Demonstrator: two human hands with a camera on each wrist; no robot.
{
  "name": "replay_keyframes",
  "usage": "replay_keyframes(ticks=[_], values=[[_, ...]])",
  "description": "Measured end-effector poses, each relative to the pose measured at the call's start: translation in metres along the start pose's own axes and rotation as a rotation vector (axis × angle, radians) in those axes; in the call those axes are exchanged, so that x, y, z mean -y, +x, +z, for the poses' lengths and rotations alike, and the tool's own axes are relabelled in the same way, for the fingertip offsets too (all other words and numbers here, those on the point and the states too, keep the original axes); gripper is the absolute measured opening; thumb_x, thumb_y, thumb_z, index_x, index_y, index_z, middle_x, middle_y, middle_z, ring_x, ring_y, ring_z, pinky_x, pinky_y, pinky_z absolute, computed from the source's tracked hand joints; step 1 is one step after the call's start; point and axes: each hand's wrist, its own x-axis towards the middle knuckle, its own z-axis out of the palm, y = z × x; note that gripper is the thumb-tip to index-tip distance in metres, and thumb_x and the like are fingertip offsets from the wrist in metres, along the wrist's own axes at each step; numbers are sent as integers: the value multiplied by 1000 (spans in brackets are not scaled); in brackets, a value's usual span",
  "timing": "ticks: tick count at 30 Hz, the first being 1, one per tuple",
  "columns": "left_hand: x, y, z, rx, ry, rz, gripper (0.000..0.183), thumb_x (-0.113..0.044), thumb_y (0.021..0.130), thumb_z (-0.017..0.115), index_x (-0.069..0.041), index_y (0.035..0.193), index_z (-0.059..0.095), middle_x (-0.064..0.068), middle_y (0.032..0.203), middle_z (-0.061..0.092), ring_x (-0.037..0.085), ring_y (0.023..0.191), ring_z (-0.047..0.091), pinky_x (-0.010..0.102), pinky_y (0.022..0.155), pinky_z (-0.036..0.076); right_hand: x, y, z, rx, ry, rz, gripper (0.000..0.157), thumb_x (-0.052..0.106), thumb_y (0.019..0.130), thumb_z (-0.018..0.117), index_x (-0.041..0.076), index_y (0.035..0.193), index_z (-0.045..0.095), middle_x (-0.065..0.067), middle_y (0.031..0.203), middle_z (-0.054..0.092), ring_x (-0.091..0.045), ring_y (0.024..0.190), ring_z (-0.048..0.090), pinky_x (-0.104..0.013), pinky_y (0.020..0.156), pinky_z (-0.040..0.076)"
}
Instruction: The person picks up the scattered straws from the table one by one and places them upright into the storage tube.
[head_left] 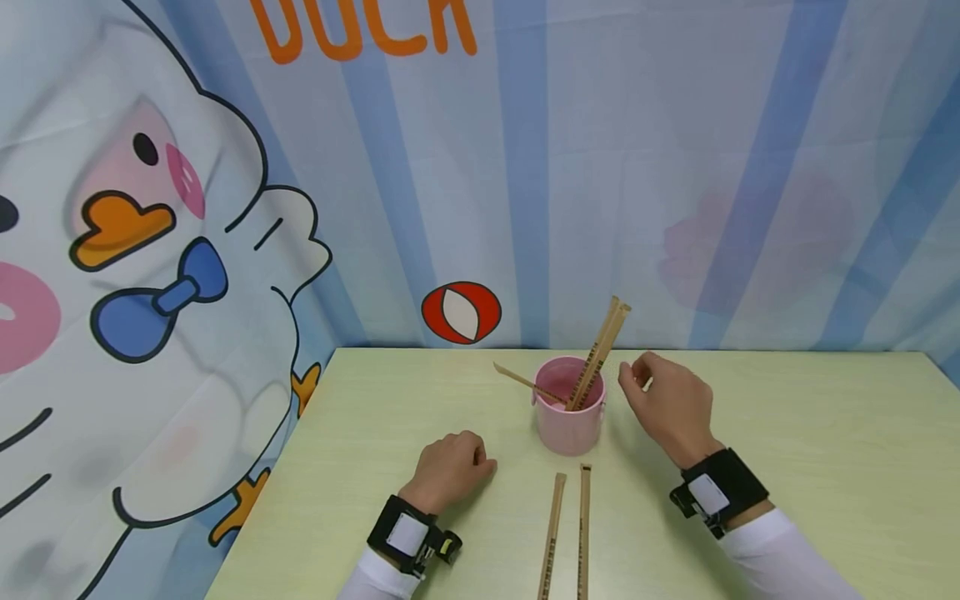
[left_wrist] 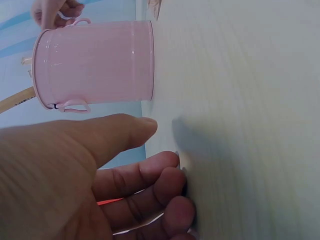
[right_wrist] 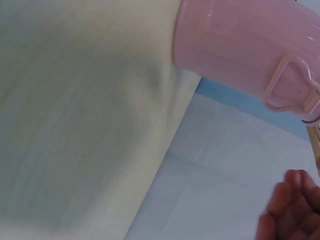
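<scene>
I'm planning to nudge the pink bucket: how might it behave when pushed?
The pink bucket would probably slide upright if pushed low, its broad base sitting flat. Its glossy wall may be slippery. A push near the rim might tip it, since sticks jut out above.

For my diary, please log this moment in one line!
left hand: empty; right hand: empty, near bucket; bucket: sticks inside; table: two loose sticks

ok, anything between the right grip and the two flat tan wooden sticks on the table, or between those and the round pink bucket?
Nothing visible: only bare pale tabletop separates the right grip from the two sticks, and them from the bucket. The left grip is off to the left.
</scene>
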Motion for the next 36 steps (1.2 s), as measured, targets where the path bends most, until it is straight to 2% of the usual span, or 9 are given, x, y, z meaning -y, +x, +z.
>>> replay_keyframes(ticks=[3,7,11,16,24,27,36], values=[[0,1,0,2,3,3,28,-32,83,63,-18,61,52,-8,55,46,9,52,44,29,49,36,-10,-10,-8,116,-23,43,28,33,89,53,14,69,59,3,55,52,-12,44,41,-32,40,33],[-1,1,0,1,3,6,28,-32,83,63,-18,61,52,-8,55,46,9,52,44,29,49,36,-22,-22,-21,268,-43,80,24,26,89,50,14,69,58,3,53,48,-13,44,41,-32,40,32],[-1,0,-1,-3,-2,6,28,-31,84,63,-18,61,52,-7,55,46,9,51,44,29,49,36,-30,-31,-33,347,-62,88,21,17,86,48,14,66,53,2,50,43,-14,44,39,-32,40,29],[-1,-1,-1,4,-5,-3,28,-31,84,63,-18,62,52,-7,55,46,10,51,43,29,49,35,-36,-40,-45,444,-76,109,21,16,85,49,15,64,51,2,50,39,-15,45,36,-31,43,25],[0,0,0,-3,8,2,28,-32,84,63,-18,62,51,-7,55,45,10,51,43,29,49,34,-40,-53,-48,665,-76,203,21,20,85,54,13,65,52,2,52,42,-15,48,39,-30,46,28],[0,1,1,1,16,-2,28,-33,84,63,-19,62,51,-8,56,45,9,52,43,29,49,34,-42,-57,-47,703,-73,220,23,20,85,54,13,63,51,2,52,42,-14,48,39,-30,46,28],[-2,1,3,-4,27,0,28,-34,83,63,-19,62,51,-8,56,45,9,52,43,29,49,35,-48,-65,-45,735,-81,246,21,19,85,52,12,65,51,2,55,40,-14,51,39,-31,47,27]])
